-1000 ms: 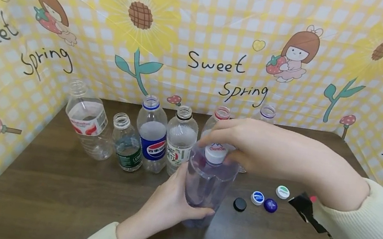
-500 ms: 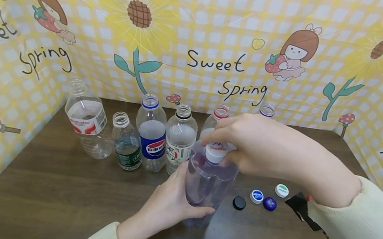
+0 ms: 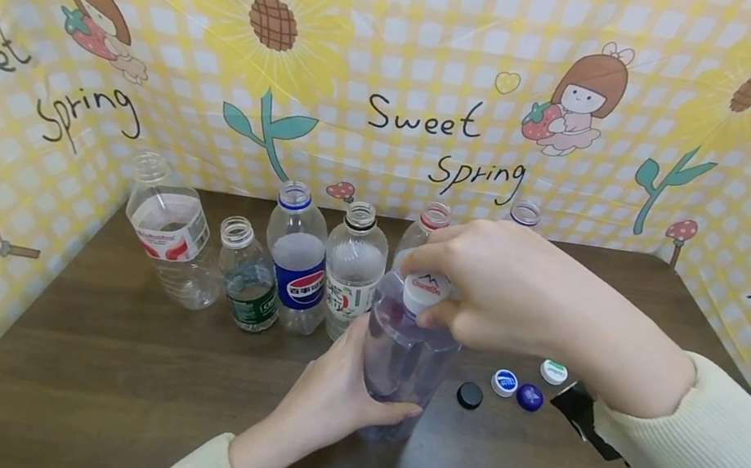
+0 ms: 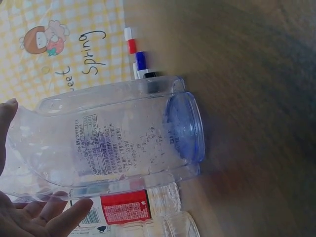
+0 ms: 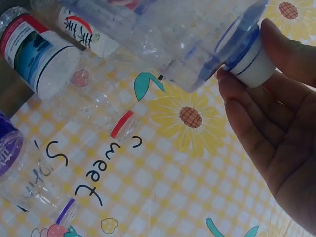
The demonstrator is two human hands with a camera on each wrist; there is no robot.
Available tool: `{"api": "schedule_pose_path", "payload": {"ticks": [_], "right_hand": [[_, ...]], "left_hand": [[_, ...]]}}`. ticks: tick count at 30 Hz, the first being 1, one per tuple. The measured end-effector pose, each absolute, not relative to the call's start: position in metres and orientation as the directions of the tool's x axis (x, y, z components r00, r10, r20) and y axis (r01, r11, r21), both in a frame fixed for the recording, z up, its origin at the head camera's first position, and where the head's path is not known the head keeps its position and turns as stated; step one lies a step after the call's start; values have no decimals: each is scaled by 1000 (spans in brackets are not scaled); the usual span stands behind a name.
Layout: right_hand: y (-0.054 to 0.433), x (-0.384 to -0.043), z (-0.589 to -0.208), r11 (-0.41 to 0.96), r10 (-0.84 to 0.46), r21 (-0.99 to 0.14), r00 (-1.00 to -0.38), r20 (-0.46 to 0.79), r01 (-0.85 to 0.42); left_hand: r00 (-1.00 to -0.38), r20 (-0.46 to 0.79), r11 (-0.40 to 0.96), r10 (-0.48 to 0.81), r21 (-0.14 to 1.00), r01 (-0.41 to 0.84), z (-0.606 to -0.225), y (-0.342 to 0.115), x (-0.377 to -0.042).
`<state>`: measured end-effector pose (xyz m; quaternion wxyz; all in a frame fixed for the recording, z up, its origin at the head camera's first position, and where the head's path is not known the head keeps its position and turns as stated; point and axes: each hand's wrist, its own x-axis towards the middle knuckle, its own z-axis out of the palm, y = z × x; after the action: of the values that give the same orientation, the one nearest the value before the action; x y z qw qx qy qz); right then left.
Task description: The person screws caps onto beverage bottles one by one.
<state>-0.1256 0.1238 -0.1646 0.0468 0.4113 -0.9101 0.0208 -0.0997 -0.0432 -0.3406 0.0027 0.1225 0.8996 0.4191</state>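
A large clear bottle with a bluish tint (image 3: 401,371) stands on the table in the head view. My left hand (image 3: 334,393) grips its side, the thumb lying across the near face. On the bottle's mouth sits a white bottle cap (image 3: 423,298) with red lettering. My right hand (image 3: 501,288) reaches over from the right and pinches this cap between thumb and fingers. In the right wrist view, the cap (image 5: 256,64) sits on the neck with fingers on both sides. The left wrist view shows small print on the bottle (image 4: 113,143).
Behind stand several uncapped bottles, including a Pepsi bottle (image 3: 297,279), a green-labelled bottle (image 3: 250,288) and a red-ringed bottle (image 3: 435,216). Loose caps lie to the right: a black cap (image 3: 469,395), a blue-and-white cap (image 3: 504,383), a purple cap (image 3: 530,397) and a green-and-white cap (image 3: 554,371).
My right hand's thumb has come in from beside the cap onto its front, and the hand has turned slightly around it. The left hand and bottle stay in place.
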Motion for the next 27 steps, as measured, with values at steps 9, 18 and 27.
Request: {"api": "schedule_pose_path", "payload": {"ticks": [9,18,27], "right_hand": [[123,-127,-165,678,-724,-71,-682,107,-731],[124,-125,-165,728,-663,-142,-742,101,-671],[134,-128,-173,675,-704,-157,-693,154,-721]], "left_hand": [[-971,86,609,222,765,207,-342,-44,-100],[-968,108,606,226,763,226,-341,-44,-99],[-966,113,600,230,766,233,-341,-42,-98]]}}
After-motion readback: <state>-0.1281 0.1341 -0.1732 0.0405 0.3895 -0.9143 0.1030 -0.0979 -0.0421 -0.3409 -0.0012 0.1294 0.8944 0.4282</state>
